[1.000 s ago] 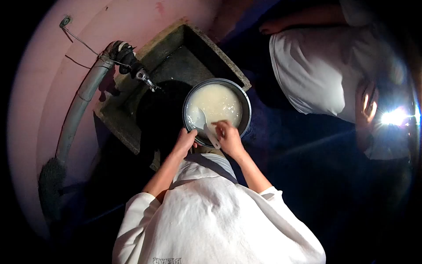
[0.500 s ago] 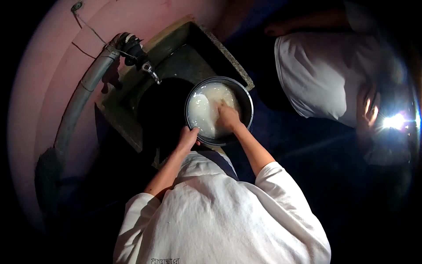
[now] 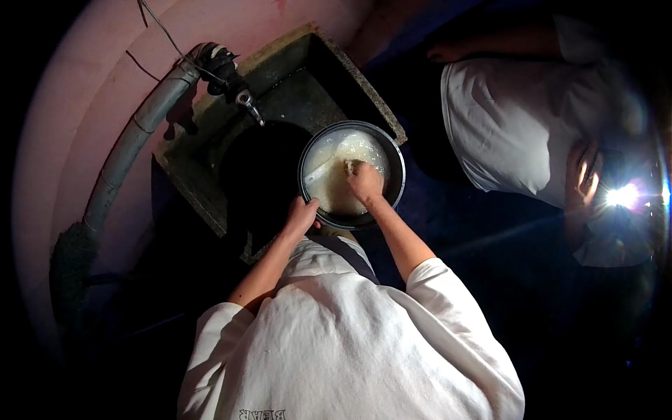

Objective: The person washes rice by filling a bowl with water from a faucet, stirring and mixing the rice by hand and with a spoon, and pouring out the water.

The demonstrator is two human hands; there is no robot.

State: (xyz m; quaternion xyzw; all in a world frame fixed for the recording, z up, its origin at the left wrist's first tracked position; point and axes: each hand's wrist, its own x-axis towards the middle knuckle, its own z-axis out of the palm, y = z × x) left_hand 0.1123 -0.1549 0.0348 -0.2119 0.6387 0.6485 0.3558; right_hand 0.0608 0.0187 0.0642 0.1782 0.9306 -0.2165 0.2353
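A round dark-rimmed pot (image 3: pixel 400 183) holds cloudy whitish water (image 3: pixel 329 183) with what looks like pale rice (image 3: pixel 334 199) in it. My left hand (image 3: pixel 302 214) is closed on the pot's near left rim, thumb on top and fingers underneath. Inside the pot, my right hand (image 3: pixel 365 183) is curled into a loose fist at the water's surface. A pale, wet clump that looks like rice shows at its fingers; the fingertips are partly hidden.
Beyond the pot is a stone sink (image 3: pixel 301 87), its near part in deep shadow. A metal tap (image 3: pixel 250 106) on a grey pipe (image 3: pixel 143 122) juts over it. To the right stands another person in a white shirt (image 3: pixel 500 126), a hand (image 3: pixel 584 171) beside a bright light (image 3: pixel 623 195).
My right hand has lifted slightly and its fingers have curled, where before they reached into the water. My left hand stays on the rim. The view has shifted a little.
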